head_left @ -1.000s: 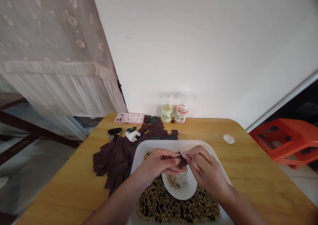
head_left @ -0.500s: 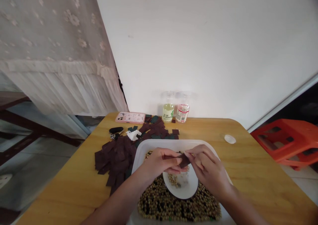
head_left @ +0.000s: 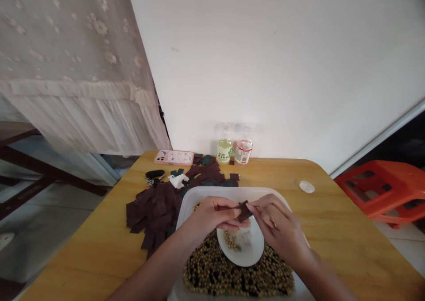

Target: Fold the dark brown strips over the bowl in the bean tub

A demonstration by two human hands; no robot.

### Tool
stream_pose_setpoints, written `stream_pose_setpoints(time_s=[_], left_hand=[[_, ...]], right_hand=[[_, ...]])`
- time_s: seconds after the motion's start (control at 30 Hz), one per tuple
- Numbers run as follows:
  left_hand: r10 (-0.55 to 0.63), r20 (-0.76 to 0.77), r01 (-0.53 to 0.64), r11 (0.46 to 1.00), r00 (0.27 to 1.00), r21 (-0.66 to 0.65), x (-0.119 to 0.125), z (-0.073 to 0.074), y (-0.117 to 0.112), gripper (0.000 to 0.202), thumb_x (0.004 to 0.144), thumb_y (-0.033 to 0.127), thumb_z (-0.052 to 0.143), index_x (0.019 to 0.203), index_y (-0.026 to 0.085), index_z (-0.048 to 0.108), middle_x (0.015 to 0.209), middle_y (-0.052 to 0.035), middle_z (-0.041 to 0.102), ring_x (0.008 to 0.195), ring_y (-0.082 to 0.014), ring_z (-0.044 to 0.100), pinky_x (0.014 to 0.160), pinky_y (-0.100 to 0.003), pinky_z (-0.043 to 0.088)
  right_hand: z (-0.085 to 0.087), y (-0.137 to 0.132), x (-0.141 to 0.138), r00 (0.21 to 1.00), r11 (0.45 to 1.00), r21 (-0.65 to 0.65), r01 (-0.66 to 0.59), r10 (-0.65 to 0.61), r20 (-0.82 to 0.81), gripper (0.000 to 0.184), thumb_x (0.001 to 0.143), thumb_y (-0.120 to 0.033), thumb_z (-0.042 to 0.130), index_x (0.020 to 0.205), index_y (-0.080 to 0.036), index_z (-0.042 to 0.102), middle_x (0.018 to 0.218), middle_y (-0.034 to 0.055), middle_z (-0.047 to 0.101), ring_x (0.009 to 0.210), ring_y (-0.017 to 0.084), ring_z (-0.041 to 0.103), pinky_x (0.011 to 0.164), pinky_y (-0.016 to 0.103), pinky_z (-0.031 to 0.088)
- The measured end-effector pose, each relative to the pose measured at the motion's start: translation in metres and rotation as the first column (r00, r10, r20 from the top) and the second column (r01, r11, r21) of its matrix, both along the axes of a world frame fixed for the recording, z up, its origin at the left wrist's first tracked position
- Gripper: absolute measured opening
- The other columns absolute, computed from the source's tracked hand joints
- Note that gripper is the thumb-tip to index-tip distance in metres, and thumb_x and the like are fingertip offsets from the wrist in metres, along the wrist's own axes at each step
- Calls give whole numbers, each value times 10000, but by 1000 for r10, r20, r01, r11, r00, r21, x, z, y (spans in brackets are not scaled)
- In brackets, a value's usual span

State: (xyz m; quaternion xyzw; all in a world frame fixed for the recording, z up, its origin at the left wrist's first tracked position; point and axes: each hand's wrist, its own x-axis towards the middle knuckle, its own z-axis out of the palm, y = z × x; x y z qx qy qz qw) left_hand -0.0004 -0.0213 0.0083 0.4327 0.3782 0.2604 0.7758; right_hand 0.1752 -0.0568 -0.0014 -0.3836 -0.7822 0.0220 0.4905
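My left hand (head_left: 212, 215) and my right hand (head_left: 277, 223) meet above a small white bowl (head_left: 241, 248), and both pinch the same small dark brown packet (head_left: 244, 210) between fingertips. The bowl holds a few pale beans and sits in a white plastic tray (head_left: 202, 194) filled with mixed pale and dark beans (head_left: 212, 274). A heap of dark brown packets (head_left: 159, 210) lies on the wooden table (head_left: 338, 230) just left of the tray, with a few green ones among them.
At the table's back edge stand two small bottles (head_left: 224, 150), with a pink phone (head_left: 173, 157), a black key fob (head_left: 154, 174) and crumpled white paper (head_left: 177, 180) to their left. A white cap (head_left: 306, 186) lies at right. An orange stool (head_left: 381, 188) stands beyond the table's right side.
Both hands have stayed over the bowl, working the packet between the fingertips; the packet has tilted slightly. The view has shifted a little.
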Motion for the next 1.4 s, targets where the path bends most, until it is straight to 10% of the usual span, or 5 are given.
stream_pose_setpoints(time_s=[1.4], left_hand=[[5,-61,-1,998,998,58,2,2,-1,361,597,414,731,799,119,684,777,-105,710,811,-248,669,740,-336,507]], right_hand=[[0,0,-1,1000,1000,-9,3,-3,-5,337,775,7,499,585,-208,321,708,16,512,678,124,562,566,239,461]])
